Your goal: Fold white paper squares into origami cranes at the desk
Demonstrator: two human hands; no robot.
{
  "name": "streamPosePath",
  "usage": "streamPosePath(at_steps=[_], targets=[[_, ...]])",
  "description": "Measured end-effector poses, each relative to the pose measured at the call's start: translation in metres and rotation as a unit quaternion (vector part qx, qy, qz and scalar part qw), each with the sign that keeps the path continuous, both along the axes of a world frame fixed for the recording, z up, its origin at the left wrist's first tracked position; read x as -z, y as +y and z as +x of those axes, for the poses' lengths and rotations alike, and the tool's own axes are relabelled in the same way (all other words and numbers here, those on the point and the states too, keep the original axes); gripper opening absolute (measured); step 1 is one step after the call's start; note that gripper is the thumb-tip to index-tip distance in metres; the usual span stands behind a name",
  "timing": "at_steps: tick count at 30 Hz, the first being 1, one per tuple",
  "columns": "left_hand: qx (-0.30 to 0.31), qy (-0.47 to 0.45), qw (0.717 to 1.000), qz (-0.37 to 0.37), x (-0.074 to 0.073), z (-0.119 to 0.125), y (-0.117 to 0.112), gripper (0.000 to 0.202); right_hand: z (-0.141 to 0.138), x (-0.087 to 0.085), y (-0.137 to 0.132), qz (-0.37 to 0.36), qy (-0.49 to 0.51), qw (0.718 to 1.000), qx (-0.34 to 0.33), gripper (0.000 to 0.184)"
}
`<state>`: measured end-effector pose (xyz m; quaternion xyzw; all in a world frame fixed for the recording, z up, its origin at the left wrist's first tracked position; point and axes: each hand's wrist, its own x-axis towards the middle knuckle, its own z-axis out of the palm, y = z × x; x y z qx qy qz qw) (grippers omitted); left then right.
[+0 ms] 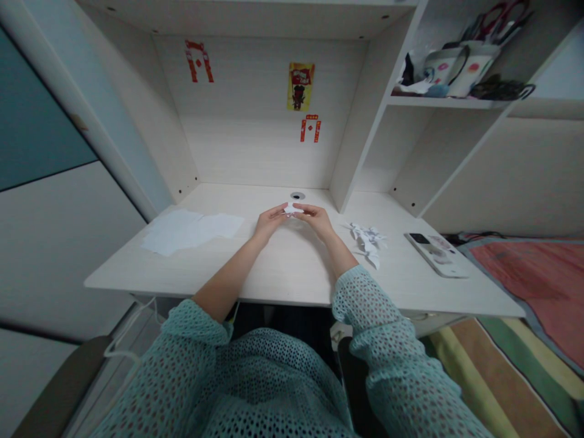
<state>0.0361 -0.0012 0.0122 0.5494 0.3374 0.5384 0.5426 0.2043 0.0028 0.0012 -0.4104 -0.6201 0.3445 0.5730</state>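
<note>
Between my two hands, over the middle of the white desk, is a small piece of white paper (293,208). My left hand (272,220) pinches its left end, and my right hand (316,219) pinches its right end. The fingertips of both hands nearly meet, so part of the paper is hidden. To the left lie flat, overlapping sheets of white paper (189,231). Several folded or crumpled white paper pieces (366,240) form a small heap just right of my right forearm.
A phone (437,255) lies on the right of the desk (283,274). Behind my hands is a round cable hole (297,196). Upright panels and a shelf (449,102) with cups (472,67) rise at the back right. A striped cloth (493,359) is beyond the right edge.
</note>
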Motion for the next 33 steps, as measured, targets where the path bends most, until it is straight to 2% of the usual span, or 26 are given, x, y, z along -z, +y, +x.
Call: streamPosePath(at_steps=[10, 16, 22, 27, 33], targets=[[-0.010, 0.052, 0.999, -0.013, 0.002, -0.002, 0.002, 0.045, 0.002, 0.001, -0.001, 0.011, -0.036, 0.999, 0.002, 0.039], [-0.047, 0.050, 0.997, 0.035, 0.006, -0.001, 0.005, 0.038, -0.002, 0.000, -0.003, 0.023, -0.021, 0.999, -0.016, 0.037], [-0.077, 0.040, 0.993, 0.082, 0.002, -0.001, 0.001, 0.031, -0.008, -0.001, -0.005, 0.027, 0.016, 0.999, -0.006, 0.033], [-0.088, 0.020, 0.993, 0.071, 0.000, 0.001, -0.001, 0.032, -0.011, -0.004, -0.006, 0.021, 0.044, 0.999, 0.002, 0.030], [-0.095, -0.030, 0.995, 0.015, 0.004, 0.001, 0.004, 0.032, -0.013, -0.004, -0.006, 0.005, 0.060, 0.998, 0.011, 0.031]])
